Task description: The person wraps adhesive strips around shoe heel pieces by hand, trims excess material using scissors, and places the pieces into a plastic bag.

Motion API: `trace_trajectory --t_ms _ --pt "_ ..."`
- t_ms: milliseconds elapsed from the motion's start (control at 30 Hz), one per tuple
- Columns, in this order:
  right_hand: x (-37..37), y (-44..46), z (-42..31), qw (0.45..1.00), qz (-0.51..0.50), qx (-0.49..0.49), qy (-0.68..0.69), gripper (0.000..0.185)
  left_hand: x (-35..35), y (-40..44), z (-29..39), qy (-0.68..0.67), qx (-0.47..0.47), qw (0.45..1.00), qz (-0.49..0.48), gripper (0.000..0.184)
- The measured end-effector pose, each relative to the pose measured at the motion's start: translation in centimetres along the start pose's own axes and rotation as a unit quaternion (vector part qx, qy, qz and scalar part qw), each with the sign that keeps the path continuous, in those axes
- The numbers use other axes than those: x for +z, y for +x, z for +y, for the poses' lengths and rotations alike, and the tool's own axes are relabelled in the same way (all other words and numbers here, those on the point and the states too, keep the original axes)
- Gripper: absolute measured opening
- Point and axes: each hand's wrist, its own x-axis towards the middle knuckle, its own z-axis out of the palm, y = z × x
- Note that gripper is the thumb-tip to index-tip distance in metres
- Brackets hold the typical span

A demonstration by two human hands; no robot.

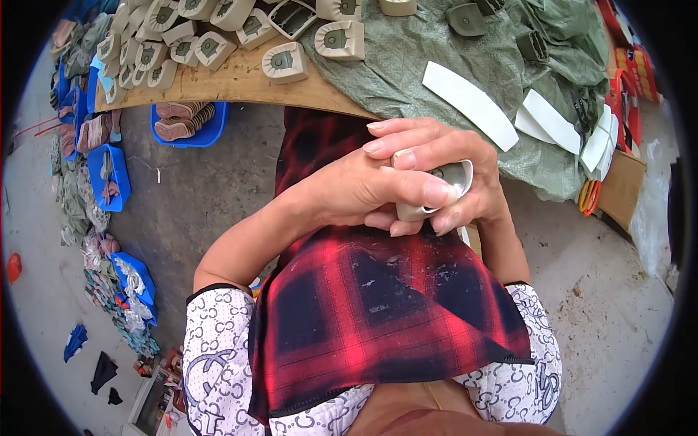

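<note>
A small shoe heel (pixel 454 173) with a grey-green face and an off-white covering sits between my two hands, in front of the plaid apron. My left hand (pixel 360 185) is wrapped round it from the left, its thumb pressing at the white edge of the covering. From the other side my right hand (pixel 476 174) grips the heel with bent fingers. Much of the heel is hidden by the fingers. Just beyond my hands, a long curved white strip (pixel 471 105) lies on a green plastic sheet (pixel 385 83).
Many beige-covered heels (pixel 340 41) crowd the wooden table (pixel 240 76). Bare green heels (pixel 466 19) and more white strips (pixel 549 120) lie on the sheet. Blue bins (pixel 109 178) with shoes stand on the floor at left. A cardboard box (pixel 623 185) is at right.
</note>
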Motion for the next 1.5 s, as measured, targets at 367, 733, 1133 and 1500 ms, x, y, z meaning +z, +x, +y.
trace_trajectory --t_ms 367,733,1133,1500 --pt "0.2 -0.4 -0.3 0.989 0.041 -0.067 -0.122 0.073 -0.4 0.5 0.2 0.022 0.075 0.996 -0.044 0.092" --pt "0.9 0.6 -1.3 0.989 0.005 -0.054 -0.134 0.057 -1.1 -0.4 -0.6 -0.003 0.106 0.992 -0.062 0.05" --pt "1.1 2.1 -3.8 0.984 0.016 0.159 -0.074 0.036 -1.0 -0.4 0.2 0.131 0.112 0.984 -0.04 0.05" --pt "2.0 2.1 -2.6 0.961 0.107 0.164 -0.194 0.025 -0.5 0.8 -0.6 0.105 0.174 0.977 0.067 0.047"
